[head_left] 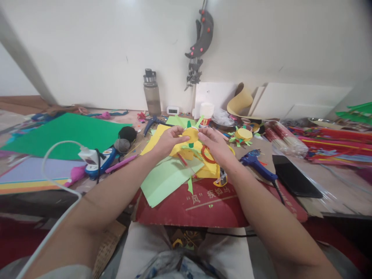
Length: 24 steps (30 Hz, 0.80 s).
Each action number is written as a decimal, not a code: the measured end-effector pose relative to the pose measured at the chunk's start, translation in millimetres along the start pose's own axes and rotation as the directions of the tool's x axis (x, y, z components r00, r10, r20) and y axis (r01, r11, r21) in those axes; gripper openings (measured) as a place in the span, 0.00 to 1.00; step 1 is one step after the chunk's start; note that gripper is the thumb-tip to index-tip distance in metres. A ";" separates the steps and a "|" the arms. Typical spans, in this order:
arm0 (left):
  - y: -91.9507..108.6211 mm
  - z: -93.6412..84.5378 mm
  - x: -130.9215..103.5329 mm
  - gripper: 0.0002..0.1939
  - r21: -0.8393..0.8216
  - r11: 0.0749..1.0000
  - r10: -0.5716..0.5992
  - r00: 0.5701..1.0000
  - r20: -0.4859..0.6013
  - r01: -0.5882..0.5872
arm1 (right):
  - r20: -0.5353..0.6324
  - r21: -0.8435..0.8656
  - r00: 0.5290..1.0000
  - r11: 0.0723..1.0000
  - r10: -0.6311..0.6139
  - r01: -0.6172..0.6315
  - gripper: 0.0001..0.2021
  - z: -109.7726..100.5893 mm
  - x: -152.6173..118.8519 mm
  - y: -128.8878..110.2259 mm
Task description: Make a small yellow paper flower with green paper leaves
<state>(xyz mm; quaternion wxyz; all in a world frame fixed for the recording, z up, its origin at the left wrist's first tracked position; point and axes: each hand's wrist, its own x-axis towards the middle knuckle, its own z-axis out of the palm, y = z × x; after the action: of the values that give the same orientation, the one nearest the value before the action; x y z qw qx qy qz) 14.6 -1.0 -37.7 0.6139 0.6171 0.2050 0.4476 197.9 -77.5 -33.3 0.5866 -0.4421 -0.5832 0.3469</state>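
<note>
Between both hands is a round yellow paper disc [190, 135] with green paper strips sticking out from its edge. My left hand [172, 138] pinches its left side, and my right hand [213, 140] grips the right side. Beneath them lie yellow paper sheets [155, 140] and light green paper [162, 180]. A red-and-clear pen [183, 159] rests on the papers. Close under my right hand are orange-handled scissors [208, 155], partly covered by it. A similar yellow disc with green strips [243, 134] sits to the right.
A blue glue gun [257, 164] and a black phone [295, 176] lie at right. Green sheets [69, 135] and a power strip [100, 162] with a white cable are at left. A bottle [152, 95] stands by the wall. A red board [192, 211] covers the front edge.
</note>
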 end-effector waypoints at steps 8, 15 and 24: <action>-7.5 -7.2 3.9 0.21 -0.040 0.998 -0.042 0.998 0.040 0.043 | -0.039 -0.006 0.999 1.000 0.020 -0.021 0.19 -0.9 5.2 11.0; -1.9 -5.7 3.2 0.23 -0.013 0.997 -0.074 0.997 -0.016 0.074 | -0.008 -0.029 0.998 0.997 0.066 -0.066 0.19 -2.3 5.2 8.5; -2.9 -8.2 3.4 0.20 0.023 0.997 -0.078 0.997 -0.015 0.078 | 0.009 -0.007 0.998 0.998 0.068 -0.068 0.18 -2.0 5.6 9.5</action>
<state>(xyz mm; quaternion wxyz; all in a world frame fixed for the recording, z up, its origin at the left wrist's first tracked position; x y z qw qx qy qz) 10.6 6.9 -40.7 0.6220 0.6128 0.2384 0.4251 201.3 -69.1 -39.8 0.5703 -0.4620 -0.5718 0.3666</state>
